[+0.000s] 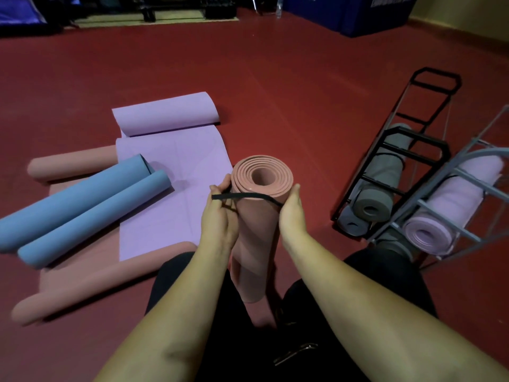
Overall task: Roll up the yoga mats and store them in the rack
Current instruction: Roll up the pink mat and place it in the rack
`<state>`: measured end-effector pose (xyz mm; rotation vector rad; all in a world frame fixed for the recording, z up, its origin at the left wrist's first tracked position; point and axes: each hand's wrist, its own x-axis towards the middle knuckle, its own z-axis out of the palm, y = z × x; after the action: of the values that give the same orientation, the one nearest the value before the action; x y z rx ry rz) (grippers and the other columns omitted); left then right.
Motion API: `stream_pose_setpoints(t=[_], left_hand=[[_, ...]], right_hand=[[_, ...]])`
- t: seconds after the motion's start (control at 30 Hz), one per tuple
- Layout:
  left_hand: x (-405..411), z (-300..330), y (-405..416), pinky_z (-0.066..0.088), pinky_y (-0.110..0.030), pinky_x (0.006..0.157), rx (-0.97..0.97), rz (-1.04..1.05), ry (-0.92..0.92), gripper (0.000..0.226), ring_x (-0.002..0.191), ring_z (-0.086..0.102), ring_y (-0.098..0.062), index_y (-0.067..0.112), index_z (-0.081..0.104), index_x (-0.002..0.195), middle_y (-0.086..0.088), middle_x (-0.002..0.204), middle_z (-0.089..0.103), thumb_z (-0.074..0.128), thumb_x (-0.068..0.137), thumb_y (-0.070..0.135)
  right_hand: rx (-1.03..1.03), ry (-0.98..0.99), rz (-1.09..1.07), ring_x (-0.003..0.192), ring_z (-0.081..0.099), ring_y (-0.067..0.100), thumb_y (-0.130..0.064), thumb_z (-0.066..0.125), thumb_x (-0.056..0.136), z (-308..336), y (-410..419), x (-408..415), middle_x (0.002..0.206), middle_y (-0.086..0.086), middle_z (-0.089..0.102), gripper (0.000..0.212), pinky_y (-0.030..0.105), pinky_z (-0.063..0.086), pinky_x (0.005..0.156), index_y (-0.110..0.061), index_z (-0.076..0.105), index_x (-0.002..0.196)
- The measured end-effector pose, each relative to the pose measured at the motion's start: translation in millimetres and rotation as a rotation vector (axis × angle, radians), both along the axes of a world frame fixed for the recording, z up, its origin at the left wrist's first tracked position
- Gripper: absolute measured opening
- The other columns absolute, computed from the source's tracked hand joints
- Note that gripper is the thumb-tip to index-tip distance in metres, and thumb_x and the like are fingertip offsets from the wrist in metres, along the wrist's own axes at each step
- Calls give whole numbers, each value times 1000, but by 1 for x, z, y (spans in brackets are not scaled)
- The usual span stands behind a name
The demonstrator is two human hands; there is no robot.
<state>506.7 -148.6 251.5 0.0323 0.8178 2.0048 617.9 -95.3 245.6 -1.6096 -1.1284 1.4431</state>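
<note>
A rolled pink yoga mat (256,244) stands upright between my knees, its spiral end facing up. A black elastic strap (248,196) stretches across the roll just below its top. My left hand (219,216) pinches the strap's left loop beside the roll. My right hand (293,209) presses against the roll's right side, holding the strap there. To the right, a black rack (413,150) holds two grey rolled mats (385,183). A grey rack (468,188) beside it holds a lilac rolled mat (446,213).
On the red floor to the left lie a half-unrolled purple mat (170,175), a blue mat (82,205) curled from both ends, and a pink mat (91,271) partly under them. Blue padding (352,15) and gym gear stand along the far wall.
</note>
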Motion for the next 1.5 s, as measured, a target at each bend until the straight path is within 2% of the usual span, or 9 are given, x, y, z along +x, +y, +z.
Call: stream_pose_setpoints(t=[0.17, 0.3, 0.47, 0.63, 0.73, 0.9, 1.0, 1.17, 1.5], left_hand=[[-10, -5, -4, 56, -26, 84, 111, -94, -55, 41, 114, 64, -22, -5, 60, 121, -15, 120, 67, 34, 108, 24], [-18, -13, -9, 50, -22, 94, 149, -205, 279, 38, 122, 60, -17, -11, 48, 133, -15, 134, 59, 33, 106, 11], [-36, -19, -11, 41, -26, 103, 175, -390, 636, 14, 141, 39, -25, 6, 55, 73, -18, 153, 40, 67, 79, 2], [-42, 3, -14, 42, -33, 98, -11, -287, 357, 24, 111, 61, -19, 10, 65, 71, -9, 118, 69, 43, 78, 4], [-34, 17, -1, 44, -35, 90, -354, -113, 534, 25, 95, 59, -15, 12, 60, 89, 0, 98, 69, 40, 98, 26], [-24, 18, 12, 42, -29, 97, -444, -137, 548, 57, 118, 54, -11, 22, 54, 132, 3, 128, 63, 21, 103, 59], [-19, 23, 11, 31, -22, 99, -415, -206, 538, 60, 122, 45, -2, 29, 41, 149, 12, 142, 52, 17, 103, 59], [-18, 25, 21, 33, -19, 99, -420, -215, 612, 59, 120, 49, 1, 32, 45, 147, 17, 138, 55, 16, 103, 58], [-9, -13, 30, 50, -29, 91, -590, -134, 416, 54, 100, 63, -7, 22, 69, 121, 7, 113, 70, 39, 99, 61]], right_hand=[[69, 11, 117, 149, 19, 21, -54, 17, 104, -1, -7, 10, 162, 1, 22, 62, 37, 14, 121, -21, 22, 156], [156, 66, 313, 148, 16, 13, -77, 29, 85, -4, -10, 21, 161, -4, 19, 89, 30, 14, 118, -25, 18, 156], [217, 9, 457, 134, 23, 0, -96, 45, 56, -2, -6, 29, 146, -14, 23, 125, 22, 21, 111, -28, 16, 157], [30, 123, 245, 127, 46, 11, -67, 23, 98, -10, 8, 23, 148, 0, 48, 63, 38, 29, 117, -33, 47, 145], [26, 36, 236, 131, 46, 18, -56, 21, 103, -2, 6, 15, 148, 1, 47, 58, 36, 28, 116, -26, 45, 147], [195, -140, 83, 139, 33, 26, -41, 25, 107, 6, 7, -5, 146, 8, 44, 49, 39, 22, 116, -11, 47, 139], [336, -26, 57, 142, 31, 17, -24, 24, 109, 7, 11, -6, 153, 5, 38, 44, 18, 17, 114, -8, 42, 146], [193, 287, 62, 129, 44, 3, -34, 26, 108, 11, 21, -6, 140, -6, 55, 45, 14, 30, 101, -20, 53, 141], [14, 180, 46, 128, 50, 15, -52, 28, 104, -9, 40, -14, 138, 5, 58, 59, 23, 36, 98, -13, 57, 137]])
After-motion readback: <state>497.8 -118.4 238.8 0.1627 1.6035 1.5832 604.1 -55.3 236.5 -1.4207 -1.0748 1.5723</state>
